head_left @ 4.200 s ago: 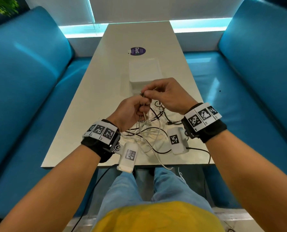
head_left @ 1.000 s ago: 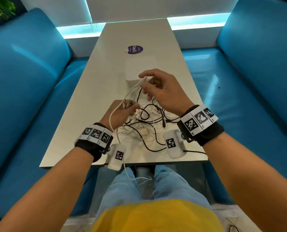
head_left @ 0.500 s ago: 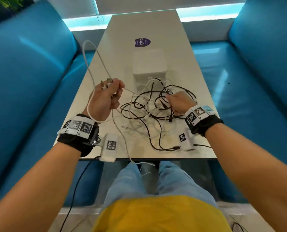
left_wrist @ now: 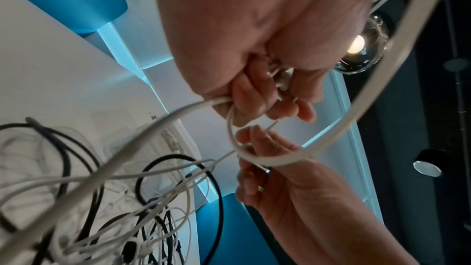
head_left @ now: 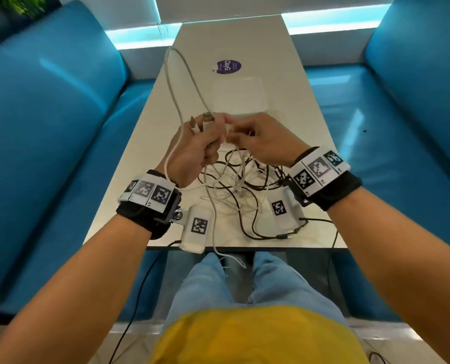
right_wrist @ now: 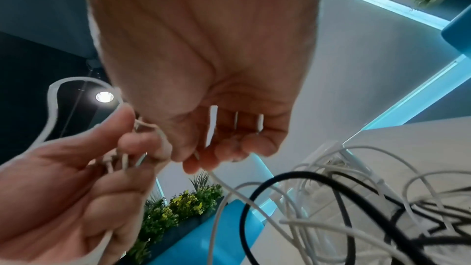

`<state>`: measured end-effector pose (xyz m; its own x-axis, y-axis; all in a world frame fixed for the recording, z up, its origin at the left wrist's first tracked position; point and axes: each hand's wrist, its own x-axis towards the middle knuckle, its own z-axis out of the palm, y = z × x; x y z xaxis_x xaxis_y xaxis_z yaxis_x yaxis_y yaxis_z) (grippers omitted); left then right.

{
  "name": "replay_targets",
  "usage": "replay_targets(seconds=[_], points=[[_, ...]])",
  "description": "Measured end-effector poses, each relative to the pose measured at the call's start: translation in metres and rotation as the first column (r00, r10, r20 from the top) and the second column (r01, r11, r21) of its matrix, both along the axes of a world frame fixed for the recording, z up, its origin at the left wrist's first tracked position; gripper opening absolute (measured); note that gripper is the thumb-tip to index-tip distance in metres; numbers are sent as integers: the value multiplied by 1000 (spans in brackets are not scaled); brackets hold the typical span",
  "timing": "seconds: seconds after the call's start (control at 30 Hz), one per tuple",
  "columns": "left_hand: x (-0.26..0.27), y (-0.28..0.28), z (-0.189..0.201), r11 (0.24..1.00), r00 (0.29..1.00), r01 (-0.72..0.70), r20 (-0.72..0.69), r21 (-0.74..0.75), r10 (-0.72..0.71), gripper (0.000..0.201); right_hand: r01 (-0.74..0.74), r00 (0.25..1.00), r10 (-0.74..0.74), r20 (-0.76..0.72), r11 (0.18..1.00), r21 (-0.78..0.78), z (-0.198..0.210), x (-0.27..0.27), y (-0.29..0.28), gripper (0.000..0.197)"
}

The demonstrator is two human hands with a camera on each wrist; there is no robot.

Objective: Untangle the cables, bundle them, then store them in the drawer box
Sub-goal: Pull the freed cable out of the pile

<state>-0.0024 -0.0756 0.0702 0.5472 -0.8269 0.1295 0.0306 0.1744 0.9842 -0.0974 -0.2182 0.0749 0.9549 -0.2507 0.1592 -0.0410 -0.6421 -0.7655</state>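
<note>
A tangle of white and black cables (head_left: 242,185) lies on the near end of the table (head_left: 145,143). My left hand (head_left: 210,134) is raised above it and grips a thick white cable (head_left: 178,85) by its two plug ends; the cable's loop arches up and back over my wrist. My right hand (head_left: 234,136) meets it fingertip to fingertip and pinches a thin white cable (right_wrist: 224,184) that trails down into the tangle. The white drawer box (head_left: 238,97) stands shut just behind both hands. In the left wrist view the thick cable (left_wrist: 331,138) curves round my right hand (left_wrist: 265,160).
Blue sofas (head_left: 48,153) flank the narrow table on both sides. A purple sticker (head_left: 228,67) lies beyond the box. One white cable end (head_left: 229,258) hangs off the near table edge above my knees, and a black plug (head_left: 284,236) lies close to that edge.
My left hand has come in from the left with the thick white cable. My right hand has lifted off the tangle and joined it, now pinching a thin white cable.
</note>
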Motion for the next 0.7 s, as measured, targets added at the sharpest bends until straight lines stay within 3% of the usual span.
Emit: replay_targets(seconds=[0.07,0.2,0.33,0.4,0.47,0.53,0.6,0.7], points=[[0,0,-8,996,999,-44,35,82,41,20,21,998,-21,55,1000,12,6,-5,0,19],[-18,-11,-26,939,952,-149,300,309,52,8,-32,984,24,177,999,42,21,-15,6,18],[-21,-20,-34,924,922,-242,366,295,125,18,-28,965,-6,261,992,124,28,-20,4,11],[-19,-18,-32,930,921,-247,365,273,137,18,9,978,-37,208,991,134,19,-19,-2,19],[-17,-17,-30,941,940,-225,312,253,140,20,-9,1000,10,-3,999,50,2,-15,-10,41],[-14,-14,-28,946,952,-204,275,252,132,23,-64,983,51,-176,996,-66,-22,-11,-14,31],[-11,-10,-27,948,956,-185,272,258,112,28,17,986,-37,-161,993,-118,-44,-8,-21,13],[-5,-2,-23,948,957,-205,252,245,142,34,172,980,-167,-112,985,32,-62,-9,-35,22]])
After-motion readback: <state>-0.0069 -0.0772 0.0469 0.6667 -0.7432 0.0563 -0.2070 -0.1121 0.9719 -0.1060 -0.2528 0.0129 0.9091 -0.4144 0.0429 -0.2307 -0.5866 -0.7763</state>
